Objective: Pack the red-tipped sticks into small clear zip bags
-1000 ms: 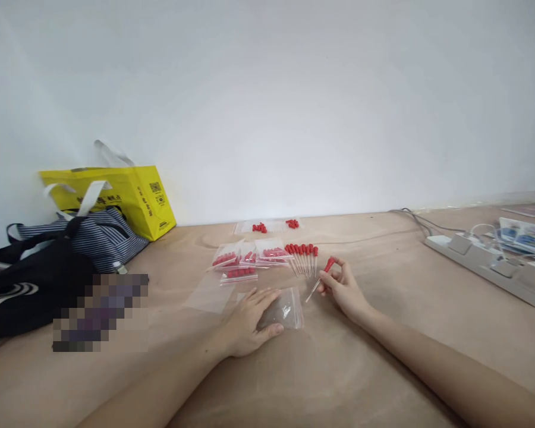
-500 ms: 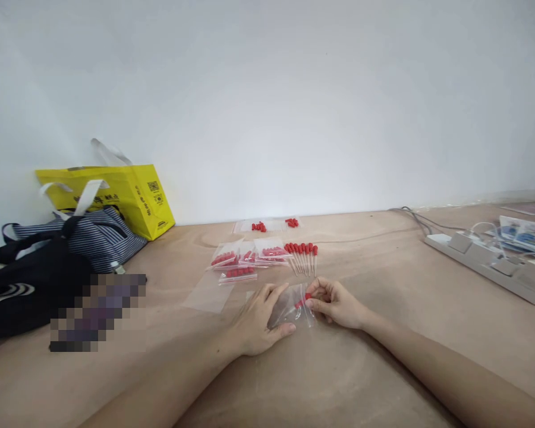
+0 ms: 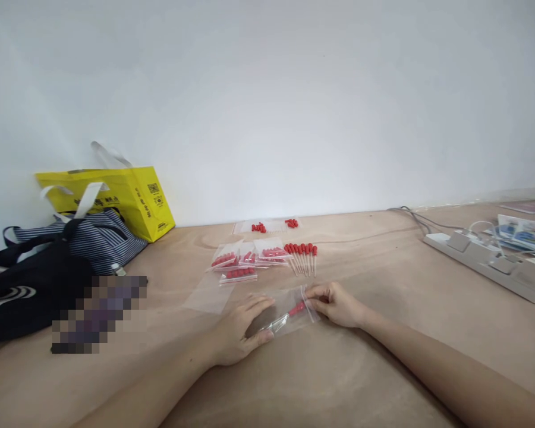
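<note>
Head cam: L hand (image 3: 236, 333), fingers spread, R hand (image 3: 339, 307), pinch unclear, both on bag (image 3: 282, 299) w/ dropper (image 3: 296, 309) inside

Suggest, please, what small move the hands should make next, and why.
I would probably ease the red-bulbed dropper slightly further in with the right hand: its stem lies inside the clear bag, but its bulb sits close to the mouth, by the right fingertips, while the left hand rests at the bag's other end.

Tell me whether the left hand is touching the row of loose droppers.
Apart. The head view shows it: a gap of table lies between the left hand and the droppers.
</note>
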`<move>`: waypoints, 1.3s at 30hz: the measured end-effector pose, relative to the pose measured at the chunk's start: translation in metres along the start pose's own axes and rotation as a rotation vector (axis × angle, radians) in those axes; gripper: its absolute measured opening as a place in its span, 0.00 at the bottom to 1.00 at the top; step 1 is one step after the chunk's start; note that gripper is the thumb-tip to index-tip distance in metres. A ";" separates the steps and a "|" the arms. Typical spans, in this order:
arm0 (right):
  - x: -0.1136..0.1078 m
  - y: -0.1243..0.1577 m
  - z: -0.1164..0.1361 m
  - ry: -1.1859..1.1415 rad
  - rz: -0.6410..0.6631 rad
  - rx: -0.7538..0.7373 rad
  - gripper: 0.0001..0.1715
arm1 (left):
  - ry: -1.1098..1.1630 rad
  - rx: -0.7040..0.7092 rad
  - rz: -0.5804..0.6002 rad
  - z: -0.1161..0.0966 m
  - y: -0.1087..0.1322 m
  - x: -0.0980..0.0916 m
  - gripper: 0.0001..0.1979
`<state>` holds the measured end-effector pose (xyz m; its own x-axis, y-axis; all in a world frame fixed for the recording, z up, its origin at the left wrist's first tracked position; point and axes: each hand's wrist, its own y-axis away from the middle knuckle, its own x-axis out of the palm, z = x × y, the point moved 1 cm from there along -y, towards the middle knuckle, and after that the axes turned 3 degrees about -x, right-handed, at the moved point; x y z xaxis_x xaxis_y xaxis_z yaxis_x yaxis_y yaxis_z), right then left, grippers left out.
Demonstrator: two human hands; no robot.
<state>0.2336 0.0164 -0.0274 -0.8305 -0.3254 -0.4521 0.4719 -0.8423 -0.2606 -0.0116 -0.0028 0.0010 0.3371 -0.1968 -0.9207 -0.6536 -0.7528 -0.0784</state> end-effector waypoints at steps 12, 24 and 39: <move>-0.066 -0.077 -0.061 0.391 -0.632 0.468 0.18 | 0.038 -0.024 0.017 0.004 -0.002 0.004 0.26; -0.059 -0.050 -0.059 -0.026 -0.768 0.401 0.14 | 0.035 -0.009 0.031 0.001 -0.003 0.001 0.25; -0.007 0.008 -0.010 -0.656 -0.608 0.232 0.22 | 0.018 -0.036 0.003 0.001 -0.002 0.001 0.25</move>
<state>0.2460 0.0160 -0.0350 -0.9509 0.0820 0.2986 -0.1122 -0.9900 -0.0856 -0.0102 -0.0008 -0.0003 0.3475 -0.2108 -0.9137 -0.6303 -0.7740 -0.0612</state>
